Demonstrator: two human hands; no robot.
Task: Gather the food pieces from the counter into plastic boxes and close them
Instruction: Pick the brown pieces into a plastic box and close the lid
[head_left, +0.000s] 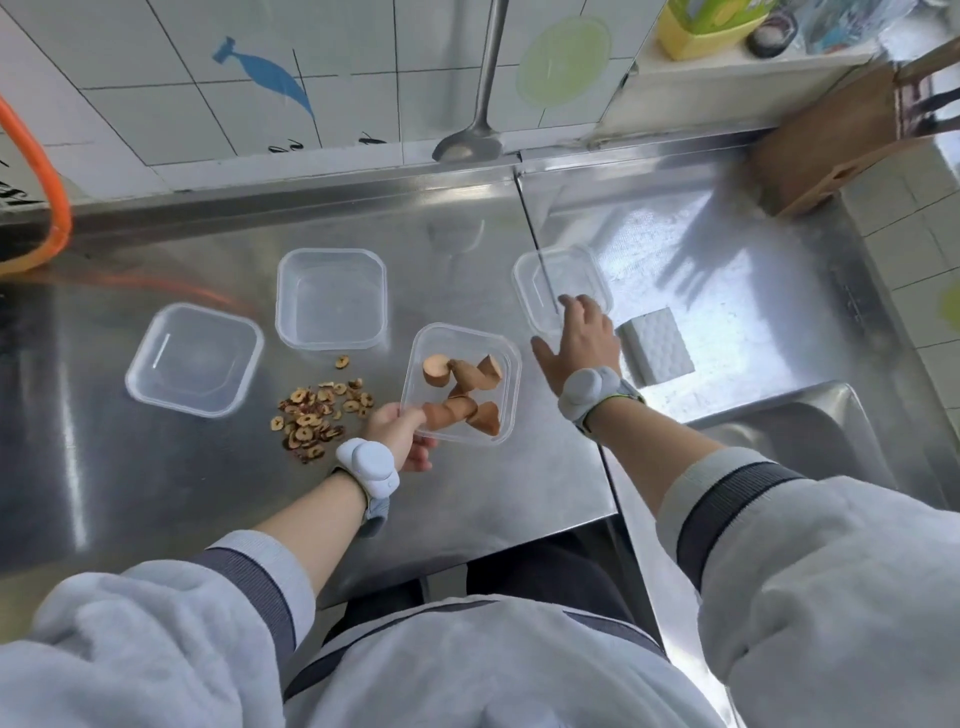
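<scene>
Nearest us, the steel counter (493, 493) ends in a straight front edge, with bare polished metal between that edge and the boxes. Our left hand (400, 434) pinches the near-left corner of a clear plastic box (506, 395), thumb on the rim and fingers beneath it; inside lie chunky brown sweet potato pieces (462, 392) with orange cut faces. Just left of that hand, a loose heap of dried red date slices (319, 415) sits on the counter, thin rings with pale centres. Our right hand (582, 343) reaches forward with fingers spread wide, its fingertips resting on the near edge of a clear square lid (545, 275); we cannot tell whether it grips it yet. Beside that hand lies a white sponge block (657, 345), and a sunken sink (810, 431) takes up the right side. Farther left, a second lid (195, 358) lies flat, and beyond the dates stands an empty box (332, 299) with rounded corners, open steel around it up to the tiled wall (363, 78).
</scene>
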